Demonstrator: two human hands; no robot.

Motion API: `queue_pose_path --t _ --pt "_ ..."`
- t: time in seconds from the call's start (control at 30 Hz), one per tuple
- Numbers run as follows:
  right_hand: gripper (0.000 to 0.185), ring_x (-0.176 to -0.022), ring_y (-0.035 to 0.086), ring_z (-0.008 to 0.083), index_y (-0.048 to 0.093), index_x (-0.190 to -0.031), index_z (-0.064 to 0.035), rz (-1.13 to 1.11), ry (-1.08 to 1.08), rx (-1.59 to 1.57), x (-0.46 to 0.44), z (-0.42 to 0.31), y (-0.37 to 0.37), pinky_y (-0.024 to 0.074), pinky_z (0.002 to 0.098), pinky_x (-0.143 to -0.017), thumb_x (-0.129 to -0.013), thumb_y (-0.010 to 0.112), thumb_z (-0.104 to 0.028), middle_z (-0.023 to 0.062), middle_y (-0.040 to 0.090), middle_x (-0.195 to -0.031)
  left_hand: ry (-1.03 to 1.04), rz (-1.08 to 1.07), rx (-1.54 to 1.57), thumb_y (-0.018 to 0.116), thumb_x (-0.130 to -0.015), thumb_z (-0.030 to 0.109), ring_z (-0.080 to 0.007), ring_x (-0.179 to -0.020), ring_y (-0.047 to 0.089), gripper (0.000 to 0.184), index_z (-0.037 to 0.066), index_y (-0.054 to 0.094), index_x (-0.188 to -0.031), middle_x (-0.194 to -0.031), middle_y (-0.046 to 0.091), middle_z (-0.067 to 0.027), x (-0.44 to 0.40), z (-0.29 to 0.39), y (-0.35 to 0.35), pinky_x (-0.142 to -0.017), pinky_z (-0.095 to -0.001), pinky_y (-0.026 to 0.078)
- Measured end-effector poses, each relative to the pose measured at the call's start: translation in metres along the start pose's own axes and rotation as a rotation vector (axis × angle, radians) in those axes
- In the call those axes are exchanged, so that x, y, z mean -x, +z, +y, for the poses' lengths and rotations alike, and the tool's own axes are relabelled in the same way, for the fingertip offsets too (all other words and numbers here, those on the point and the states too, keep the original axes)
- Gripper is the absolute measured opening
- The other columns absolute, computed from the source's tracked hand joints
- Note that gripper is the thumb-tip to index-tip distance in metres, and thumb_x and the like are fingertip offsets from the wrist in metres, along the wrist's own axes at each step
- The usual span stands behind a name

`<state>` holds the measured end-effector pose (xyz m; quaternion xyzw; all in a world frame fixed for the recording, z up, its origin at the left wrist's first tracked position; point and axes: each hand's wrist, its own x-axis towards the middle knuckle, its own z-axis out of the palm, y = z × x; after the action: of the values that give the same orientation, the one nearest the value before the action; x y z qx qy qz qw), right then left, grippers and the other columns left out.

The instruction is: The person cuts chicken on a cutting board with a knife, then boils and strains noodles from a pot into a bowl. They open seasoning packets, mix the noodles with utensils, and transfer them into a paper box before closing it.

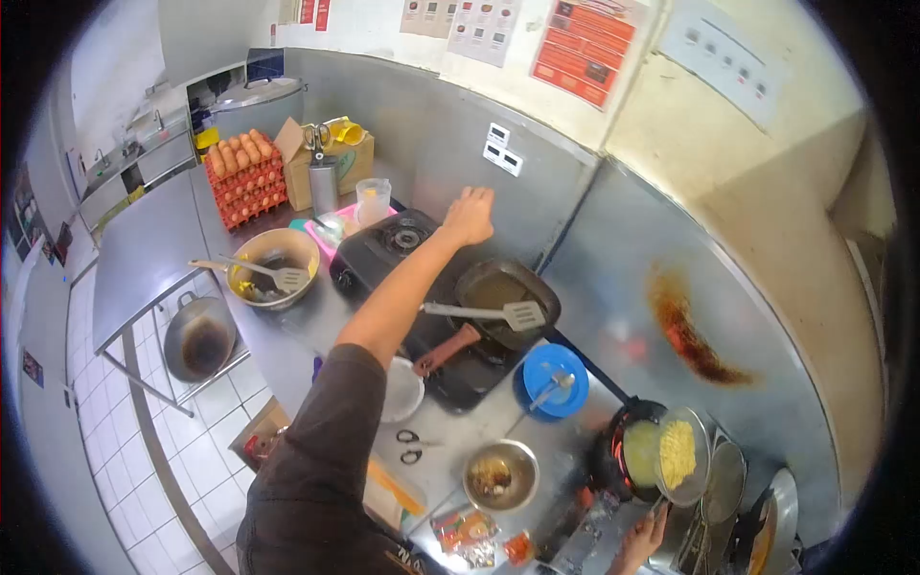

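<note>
My right hand (640, 544), at the lower right, is closed round the handle of a strainer (698, 484). A clump of yellow noodles (677, 454) lies in it. Next to the strainer, a dark wok (613, 458) holds pale greenish liquid (639, 454), with an orange glow at its rim. My left arm stretches across the black stove (383, 251). Near the metal wall, my left hand (469, 217) is raised with its fingers curled together; anything inside them is hidden. Below that hand, a square pan (494, 283) carries a slotted spatula (522, 314).
A blue bowl (556, 359) with a spoon and a steel bowl (525, 470) stand between the stove and wok. Scissors (409, 448) and packets (465, 532) lie nearer. At left are a pan with a spatula (287, 278) and stacked egg trays (247, 196).
</note>
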<state>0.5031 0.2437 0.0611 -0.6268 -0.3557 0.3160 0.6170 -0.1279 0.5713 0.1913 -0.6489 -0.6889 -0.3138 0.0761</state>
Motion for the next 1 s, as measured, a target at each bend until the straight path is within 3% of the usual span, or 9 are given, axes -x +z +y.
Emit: queue_pose_path --t 0.07,0.17,0.3,0.37,0.47,0.8,0.9,0.97,1.0 --pt "0.034 -0.089 0.063 0.0366 0.066 -0.116 -0.0036 -0.038 -0.566 0.535 0.005 0.005 0.009 0.0489 0.047 -0.07 -0.094 0.058 -0.028 0.018 0.065 -0.126 0.062 -0.024 -0.027 0.067 -0.077 0.012 -0.0391 -0.136 0.04 0.065 0.001 0.045 -0.137 -0.154 0.039 -0.0185 -0.035 -0.026 0.02 -0.106 -0.0496 0.042" --pt "0.038 -0.087 0.062 0.0345 0.064 -0.127 -0.0052 0.017 -0.638 0.69 0.007 0.012 0.013 0.0468 0.0443 -0.066 -0.096 0.057 -0.026 0.019 0.061 -0.137 0.172 -0.009 -0.088 0.071 -0.075 0.015 -0.0395 -0.138 0.036 0.076 0.002 0.04 -0.143 -0.157 0.034 -0.0172 -0.071 -0.04 0.05 -0.108 -0.0524 0.039" --pt "0.04 -0.074 0.06 0.0271 0.059 -0.135 -0.006 0.074 -0.757 0.978 0.011 0.021 -0.001 0.0444 0.0379 -0.056 -0.098 0.052 -0.016 0.0166 0.066 -0.12 0.156 -0.027 -0.037 0.075 -0.073 0.018 -0.039 -0.142 0.031 0.088 0.0 0.032 -0.149 -0.16 0.027 -0.0174 -0.094 -0.045 0.084 -0.112 -0.0521 0.034" --pt "0.044 -0.056 0.048 0.0161 0.055 -0.141 -0.0069 0.207 0.111 0.309 0.052 -0.049 0.067 0.0366 0.0304 -0.046 -0.099 0.05 -0.016 0.0075 0.061 -0.088 0.13 -0.002 -0.001 0.075 -0.073 0.018 -0.0393 -0.142 0.029 0.09 0.0 0.031 -0.15 -0.161 0.026 -0.0175 -0.097 -0.045 0.089 -0.113 -0.0521 0.033" --pt "0.045 -0.05 0.035 0.0079 0.053 -0.144 -0.0067 0.226 0.029 0.173 0.055 -0.038 0.069 0.0284 0.0247 -0.042 -0.1 0.049 -0.015 -0.0013 0.043 -0.069 0.119 0.015 0.129 0.062 -0.077 0.006 -0.0432 -0.144 0.027 0.083 -0.001 0.027 -0.152 -0.16 0.025 -0.0204 -0.096 -0.039 0.09 -0.117 -0.0535 0.028" --pt "0.045 -0.051 0.04 0.0106 0.053 -0.141 -0.002 0.305 0.12 0.087 0.061 -0.033 0.056 0.0325 0.0259 -0.042 -0.097 0.049 -0.011 0.0022 0.05 -0.075 0.159 0.231 0.191 0.061 -0.073 0.003 -0.04 -0.139 0.032 0.077 -0.004 0.037 -0.145 -0.153 0.032 -0.0211 -0.109 -0.045 0.116 -0.114 -0.0506 0.031" --pt "0.045 -0.051 0.04 0.01 0.051 -0.142 -0.002 0.2 -0.11 0.5 0.05 -0.012 0.032 0.0317 0.0257 -0.042 -0.098 0.048 -0.011 0.0022 0.05 -0.075 0.188 0.282 0.181 0.063 -0.071 0.004 -0.0378 -0.136 0.035 0.077 -0.005 0.038 -0.143 -0.149 0.035 -0.0196 -0.111 -0.047 0.119 -0.111 -0.0496 0.033" --pt "0.046 -0.053 0.043 0.0117 0.05 -0.142 -0.0003 -0.013 -0.89 1.034 0.04 -0.005 0.02 0.0349 0.027 -0.043 -0.098 0.048 -0.011 0.0032 0.054 -0.078 0.2 0.302 0.198 0.063 -0.071 0.004 -0.0376 -0.134 0.036 0.076 -0.005 0.04 -0.142 -0.147 0.036 -0.0195 -0.111 -0.048 0.123 -0.11 -0.0493 0.034" --pt "0.046 -0.053 0.043 0.0117 0.05 -0.142 -0.0003 -0.014 -0.892 1.033 0.045 -0.018 0.033 0.0349 0.027 -0.043 -0.098 0.048 -0.011 0.0032 0.054 -0.078 0.204 0.317 0.196 0.063 -0.071 0.004 -0.0376 -0.134 0.036 0.075 -0.005 0.04 -0.142 -0.147 0.036 -0.0193 -0.111 -0.049 0.123 -0.111 -0.0493 0.034"
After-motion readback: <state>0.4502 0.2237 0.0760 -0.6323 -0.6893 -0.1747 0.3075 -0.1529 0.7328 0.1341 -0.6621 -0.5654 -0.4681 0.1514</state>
